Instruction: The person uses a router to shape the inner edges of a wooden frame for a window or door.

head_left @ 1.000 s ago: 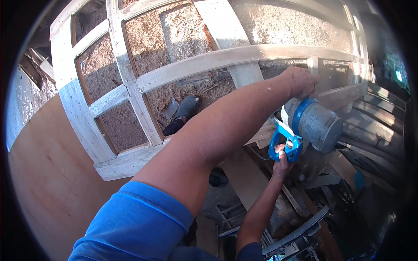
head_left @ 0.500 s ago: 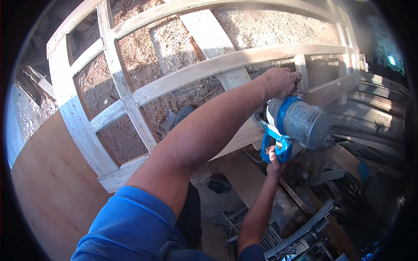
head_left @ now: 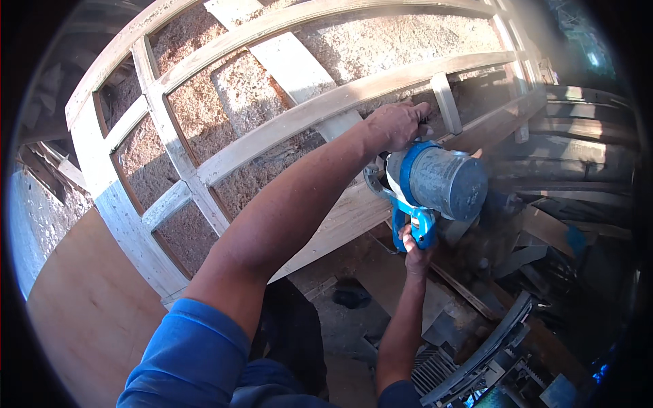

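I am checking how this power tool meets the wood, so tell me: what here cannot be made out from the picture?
Head view only:
- The blue and grey power tool's cutting end: hidden behind its own body and the left hand.
- Contact point on the wooden lattice frame: covered by that hand.
- Right hand's fingers: wrapped behind the handle.
- Clutter at lower right: dark, blurred and bent by the fisheye rim.

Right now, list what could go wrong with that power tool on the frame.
1. The left hand rests on the wooden frame right beside the blue power tool; a slip could bring them together.
2. Only the right hand holds the tool, by its handle; a kick might twist it loose.
3. Sawdust hangs nearby, possibly blurring the view.
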Demonstrator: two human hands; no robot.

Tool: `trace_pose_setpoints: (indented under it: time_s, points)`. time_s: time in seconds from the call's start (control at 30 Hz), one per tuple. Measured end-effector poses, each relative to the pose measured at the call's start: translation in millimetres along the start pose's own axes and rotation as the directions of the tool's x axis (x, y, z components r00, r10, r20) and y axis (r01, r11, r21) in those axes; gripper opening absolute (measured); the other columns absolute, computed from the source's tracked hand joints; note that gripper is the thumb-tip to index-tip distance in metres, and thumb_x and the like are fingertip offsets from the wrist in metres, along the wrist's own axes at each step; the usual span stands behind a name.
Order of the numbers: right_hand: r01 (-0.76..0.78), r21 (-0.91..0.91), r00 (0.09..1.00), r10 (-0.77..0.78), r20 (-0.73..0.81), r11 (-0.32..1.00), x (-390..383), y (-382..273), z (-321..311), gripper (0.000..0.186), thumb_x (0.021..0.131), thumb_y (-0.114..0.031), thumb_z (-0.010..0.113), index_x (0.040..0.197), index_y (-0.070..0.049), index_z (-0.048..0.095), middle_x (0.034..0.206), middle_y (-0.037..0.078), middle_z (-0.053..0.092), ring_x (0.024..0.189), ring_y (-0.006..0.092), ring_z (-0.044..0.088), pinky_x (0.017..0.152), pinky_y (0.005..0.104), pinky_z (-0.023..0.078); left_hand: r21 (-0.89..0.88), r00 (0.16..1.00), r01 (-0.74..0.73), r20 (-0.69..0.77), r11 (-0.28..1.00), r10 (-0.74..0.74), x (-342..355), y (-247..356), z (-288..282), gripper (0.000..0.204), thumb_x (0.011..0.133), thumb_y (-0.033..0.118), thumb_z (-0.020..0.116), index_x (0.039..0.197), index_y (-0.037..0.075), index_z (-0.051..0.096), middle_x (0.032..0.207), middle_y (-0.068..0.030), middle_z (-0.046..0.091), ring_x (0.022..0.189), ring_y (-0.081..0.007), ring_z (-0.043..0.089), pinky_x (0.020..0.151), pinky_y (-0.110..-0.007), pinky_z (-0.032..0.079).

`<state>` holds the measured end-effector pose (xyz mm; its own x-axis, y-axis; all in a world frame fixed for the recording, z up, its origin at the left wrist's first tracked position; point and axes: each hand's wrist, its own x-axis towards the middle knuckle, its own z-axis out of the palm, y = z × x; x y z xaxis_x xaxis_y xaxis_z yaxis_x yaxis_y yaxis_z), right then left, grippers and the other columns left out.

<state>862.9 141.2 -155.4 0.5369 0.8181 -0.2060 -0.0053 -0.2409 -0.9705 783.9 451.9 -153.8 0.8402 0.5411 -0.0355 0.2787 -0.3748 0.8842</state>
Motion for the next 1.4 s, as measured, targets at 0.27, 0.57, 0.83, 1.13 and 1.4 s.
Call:
trace_pose_setpoints:
  time_s: [0.27, 0.57, 0.83, 1.13, 1.4]
  points:
    - [-0.021, -0.011, 0.999, 0.021, 0.044, 1.0, -11, 8, -2, 0.039, 0.079, -0.003, 0.059, 0.118, -0.001, 0.06, 0.095, 0.005, 0.063, 0.087, 0.0153, 0.061, 0.079, 0.0315, 0.05, 0.015, 0.998, 0.03, 0.049, 0.999, -0.03, -10, 2, -6, 0.039, 0.097, 0.04, 0.054, 0.119, 0.008, 0.051, 0.114, -0.0173, 0.065, 0.111, -0.0345, 0.06, 0.094, -0.044, 0.046]
    - [-0.099, 0.043, 0.995, 0.099, 0.013, 0.994, -23, 20, 6, 0.038, 0.078, -0.001, 0.06, 0.115, -0.002, 0.057, 0.096, 0.005, 0.061, 0.084, 0.014, 0.061, 0.076, 0.0303, 0.05, -0.009, 0.999, 0.015, 0.039, 1.0, -0.014, -22, -1, -8, 0.041, 0.098, 0.038, 0.054, 0.122, 0.005, 0.049, 0.115, -0.0205, 0.062, 0.11, -0.036, 0.061, 0.093, -0.044, 0.047]
    - [-0.118, 0.053, 0.993, 0.119, -0.016, 0.992, -31, 22, 15, 0.036, 0.075, 0.001, 0.061, 0.111, -0.003, 0.057, 0.094, 0.005, 0.061, 0.08, 0.0105, 0.06, 0.067, 0.0255, 0.051, -0.117, 0.998, 0.047, 0.049, 0.992, -0.042, -33, 0, -13, 0.039, 0.097, 0.038, 0.054, 0.119, 0.005, 0.053, 0.114, -0.0203, 0.064, 0.11, -0.0366, 0.061, 0.093, -0.044, 0.048]
    - [-0.143, 0.201, 0.99, 0.143, 0.016, 0.969, -41, 14, 24, 0.04, 0.072, 0.007, 0.062, 0.11, -0.004, 0.058, 0.089, 0.003, 0.06, 0.075, 0.0098, 0.06, 0.064, 0.0256, 0.051, -0.189, 1.0, 0.026, 0.012, 0.982, -0.025, -47, 2, -14, 0.036, 0.096, 0.031, 0.059, 0.122, 0.006, 0.051, 0.115, -0.0204, 0.064, 0.107, -0.0353, 0.063, 0.091, -0.042, 0.049]
    - [-0.147, 0.011, 0.989, 0.147, 0.001, 0.989, -46, 9, 31, 0.039, 0.07, 0.006, 0.063, 0.109, -0.002, 0.059, 0.083, 0.003, 0.061, 0.071, 0.0098, 0.059, 0.061, 0.0262, 0.05, -0.136, 1.0, 0.022, 0.006, 0.99, -0.022, -57, 4, -18, 0.035, 0.095, 0.03, 0.061, 0.12, 0.008, 0.051, 0.11, -0.0205, 0.064, 0.105, -0.0349, 0.064, 0.088, -0.043, 0.05]
